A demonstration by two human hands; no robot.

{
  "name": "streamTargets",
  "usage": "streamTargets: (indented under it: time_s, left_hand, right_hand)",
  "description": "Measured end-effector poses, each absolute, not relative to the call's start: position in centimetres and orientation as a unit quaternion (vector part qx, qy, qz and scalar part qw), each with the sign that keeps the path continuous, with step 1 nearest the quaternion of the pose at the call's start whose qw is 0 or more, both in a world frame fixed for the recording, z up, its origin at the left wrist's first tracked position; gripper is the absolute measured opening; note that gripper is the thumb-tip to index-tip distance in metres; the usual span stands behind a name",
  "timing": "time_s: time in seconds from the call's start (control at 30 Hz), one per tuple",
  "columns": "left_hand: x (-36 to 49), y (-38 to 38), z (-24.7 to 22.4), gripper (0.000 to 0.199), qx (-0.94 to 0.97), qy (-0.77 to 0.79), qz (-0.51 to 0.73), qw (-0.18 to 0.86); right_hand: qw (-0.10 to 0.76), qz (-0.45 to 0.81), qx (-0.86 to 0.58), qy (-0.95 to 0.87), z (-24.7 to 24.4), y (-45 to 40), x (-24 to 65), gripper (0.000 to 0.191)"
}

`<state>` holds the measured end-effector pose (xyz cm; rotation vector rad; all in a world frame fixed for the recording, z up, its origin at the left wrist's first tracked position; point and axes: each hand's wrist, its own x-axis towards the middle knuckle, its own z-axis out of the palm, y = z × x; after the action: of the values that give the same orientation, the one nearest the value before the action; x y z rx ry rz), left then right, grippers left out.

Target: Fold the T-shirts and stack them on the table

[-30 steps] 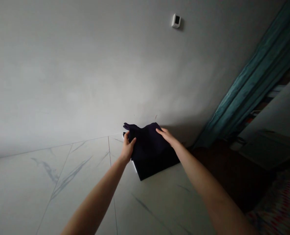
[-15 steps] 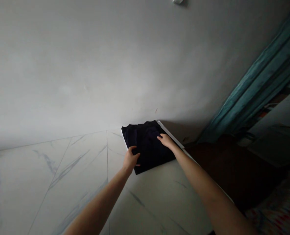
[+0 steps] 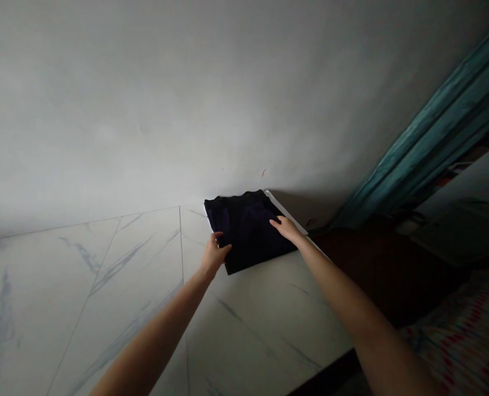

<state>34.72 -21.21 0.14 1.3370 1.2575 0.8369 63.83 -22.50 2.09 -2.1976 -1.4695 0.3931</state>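
A dark navy folded garment (image 3: pixel 248 234) lies as a flat, squarish stack on a thin white board (image 3: pixel 287 214), whose edge shows along its far right side. My left hand (image 3: pixel 215 254) curls around the garment's near left edge, with the thumb on top. My right hand (image 3: pixel 285 229) rests flat on the garment's right side, fingers spread slightly. Both bare forearms reach up from the bottom of the view. The fabric's folds are hard to make out in the dim light.
The board and garment sit on white marble-patterned tile (image 3: pixel 104 286) against a grey wall (image 3: pixel 186 99). A teal curtain (image 3: pixel 434 143) hangs at the right. Beyond the tile's edge are a dark brown surface (image 3: pixel 376 269) and a patterned bedcover (image 3: pixel 462 335).
The loose sleeve and raised fabric seen a second ago are now folded flat into a neat stack. Both hands stay on it, and the whole scene sits slightly higher in view.
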Motion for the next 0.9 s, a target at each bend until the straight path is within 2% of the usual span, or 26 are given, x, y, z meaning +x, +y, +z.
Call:
streamTargets:
  time_s: [0.13,0.37,0.53,0.7,0.83,0.9]
  left_hand:
    - [34.3,-16.9,1.4,0.052,0.515,0.591,0.353,0.511]
    - [35.2,-11.6,1.8,0.041,0.515,0.621,0.364,0.465]
    - [35.5,-10.9,2.0,0.032,0.553,0.637,0.379,0.380]
    - [36.1,-11.0,2.4,0.020,0.605,0.602,0.404,0.329]
    - [36.3,-10.6,1.9,0.017,0.610,0.588,0.404,0.345]
    - [36.2,-10.6,1.6,0.021,0.597,0.608,0.390,0.349]
  right_hand:
    - [0.231,0.125,-0.804,-0.533,2.0,-22.8,64.2,0.041]
    - [0.250,0.142,-0.812,-0.509,2.9,-18.4,64.3,0.034]
    - [0.294,0.199,-0.815,-0.458,3.6,-14.3,63.6,0.034]
    - [0.340,0.183,-0.787,-0.481,2.8,-13.2,63.8,0.028]
    - [0.404,0.135,-0.755,-0.499,1.9,-13.7,64.9,0.031]
    - [0.385,0.135,-0.759,-0.507,1.4,-14.0,64.9,0.028]
